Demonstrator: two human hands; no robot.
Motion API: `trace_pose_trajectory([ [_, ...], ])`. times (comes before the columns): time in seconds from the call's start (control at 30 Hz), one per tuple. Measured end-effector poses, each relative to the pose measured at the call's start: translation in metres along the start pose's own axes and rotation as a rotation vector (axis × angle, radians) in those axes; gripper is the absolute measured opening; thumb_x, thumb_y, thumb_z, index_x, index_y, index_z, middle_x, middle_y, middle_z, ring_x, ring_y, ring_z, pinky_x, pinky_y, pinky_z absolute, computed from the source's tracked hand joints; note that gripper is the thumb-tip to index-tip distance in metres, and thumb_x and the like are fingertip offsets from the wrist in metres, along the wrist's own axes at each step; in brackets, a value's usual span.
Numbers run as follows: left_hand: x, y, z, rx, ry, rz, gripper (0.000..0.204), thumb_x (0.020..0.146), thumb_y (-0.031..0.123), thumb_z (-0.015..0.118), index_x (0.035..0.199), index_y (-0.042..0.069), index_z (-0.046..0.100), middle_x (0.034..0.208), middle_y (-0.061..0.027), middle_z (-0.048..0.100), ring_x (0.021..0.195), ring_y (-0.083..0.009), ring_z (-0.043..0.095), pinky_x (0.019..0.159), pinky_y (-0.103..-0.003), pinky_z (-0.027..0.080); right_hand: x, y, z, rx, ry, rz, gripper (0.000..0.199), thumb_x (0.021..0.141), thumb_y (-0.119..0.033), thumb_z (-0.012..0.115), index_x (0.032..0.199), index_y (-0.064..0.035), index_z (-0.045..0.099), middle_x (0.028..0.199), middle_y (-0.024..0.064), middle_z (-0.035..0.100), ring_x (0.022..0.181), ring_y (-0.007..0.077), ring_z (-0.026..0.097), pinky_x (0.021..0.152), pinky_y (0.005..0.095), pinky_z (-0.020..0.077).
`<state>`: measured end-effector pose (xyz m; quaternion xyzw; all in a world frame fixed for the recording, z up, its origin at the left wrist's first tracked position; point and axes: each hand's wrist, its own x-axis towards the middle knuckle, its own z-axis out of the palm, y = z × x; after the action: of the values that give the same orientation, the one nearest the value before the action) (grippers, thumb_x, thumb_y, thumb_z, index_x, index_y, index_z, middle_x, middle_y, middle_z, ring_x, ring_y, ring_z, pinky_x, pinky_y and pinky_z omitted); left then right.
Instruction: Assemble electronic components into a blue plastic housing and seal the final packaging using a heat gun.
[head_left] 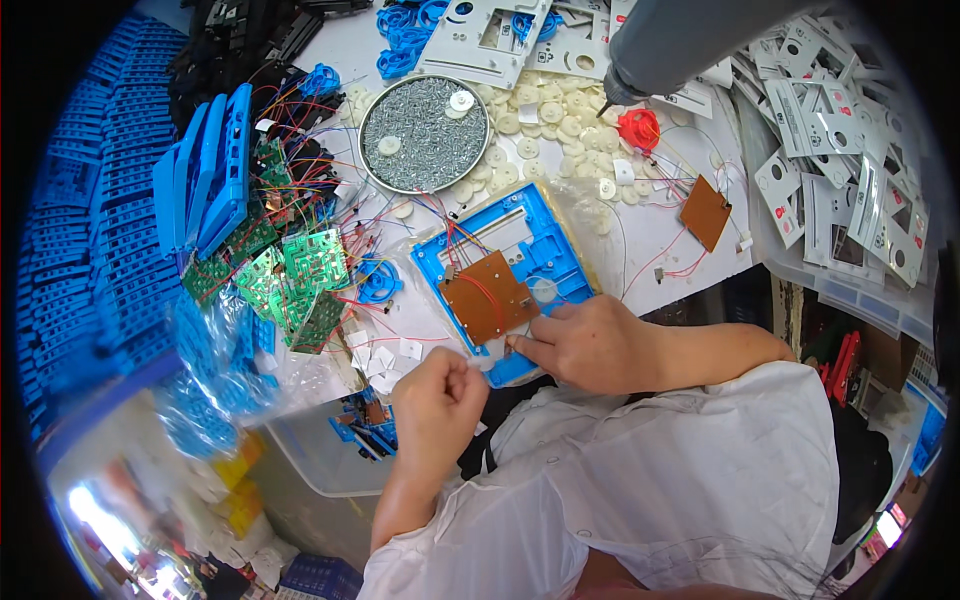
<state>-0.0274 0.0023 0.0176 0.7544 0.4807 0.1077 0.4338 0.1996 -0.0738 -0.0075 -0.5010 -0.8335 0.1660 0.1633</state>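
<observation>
A blue plastic housing [572, 262] lies at the table's near edge, open side up. Inside it rests a brown circuit board [485, 290] with red wires across it and more wires running off its far side. A translucent round disc [543, 290] sits beside the board. My left hand [437, 400] is closed in a pinch at the housing's near left corner, by a small whitish piece; what it grips is unclear. My right hand [590, 345] reaches over the near right side, its fingertips pressed together at the board's near edge; whatever they hold is hidden.
Behind the housing stands a round tin [362, 140] of screws, with cream plastic discs [550, 112] around it. An electric screwdriver [640, 60] hangs above. Green circuit boards [315, 258] and blue housings [210, 170] crowd the left; white panels [790, 115] and another brown board [705, 213] lie right.
</observation>
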Motion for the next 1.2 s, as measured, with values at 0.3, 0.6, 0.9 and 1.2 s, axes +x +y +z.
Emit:
trace_pose_trajectory([
  [0.3, -0.032, -0.032, -0.017, -0.220, 0.098, -0.256, 0.016, 0.085, -0.002, 0.070, 0.076, 0.001, 0.057, 0.054, 0.0034, 0.046, 0.051, -0.0024, 0.037, 0.048, -0.023, 0.031, 0.005, -0.006, -0.005, 0.099, -0.043, 0.010, 0.042, 0.082, -0.013, 0.064, 0.123, -0.0048, 0.068, 0.084, 0.0041, 0.065, 0.073, 0.0204, 0.068, 0.058, 0.0340, 0.0533],
  [0.6, -0.034, -0.037, -0.021, -0.230, 0.043, -0.206, 0.014, 0.091, -0.001, 0.066, 0.081, 0.003, 0.057, 0.063, 0.0062, 0.055, 0.056, 0.0019, 0.042, 0.050, -0.018, 0.031, 0.015, -0.011, -0.008, -0.092, -0.234, -0.023, 0.058, 0.082, -0.017, 0.064, 0.140, -0.0132, 0.059, 0.083, -0.0009, 0.063, 0.072, 0.0173, 0.067, 0.055, 0.0318, 0.0531],
  [0.9, -0.030, -0.034, -0.020, -0.258, 0.038, -0.189, 0.015, 0.086, -0.001, 0.070, 0.078, 0.001, 0.058, 0.055, 0.0038, 0.046, 0.051, -0.0021, 0.037, 0.048, -0.023, 0.030, 0.012, -0.010, -0.014, 0.007, -0.233, -0.019, 0.055, 0.091, -0.039, 0.069, 0.134, -0.0069, 0.062, 0.094, 0.0049, 0.065, 0.082, 0.0224, 0.066, 0.060, 0.0349, 0.0522],
  [1.2, -0.030, -0.035, -0.017, -0.239, -0.009, -0.154, 0.014, 0.089, -0.001, 0.068, 0.080, 0.001, 0.057, 0.059, 0.0056, 0.050, 0.053, 0.0003, 0.039, 0.049, -0.020, 0.029, -0.002, -0.018, -0.010, -0.063, -0.150, 0.054, 0.058, 0.088, -0.040, 0.072, 0.129, 0.0009, 0.065, 0.098, 0.0029, 0.063, 0.089, 0.0204, 0.060, 0.070, 0.0334, 0.0481],
])
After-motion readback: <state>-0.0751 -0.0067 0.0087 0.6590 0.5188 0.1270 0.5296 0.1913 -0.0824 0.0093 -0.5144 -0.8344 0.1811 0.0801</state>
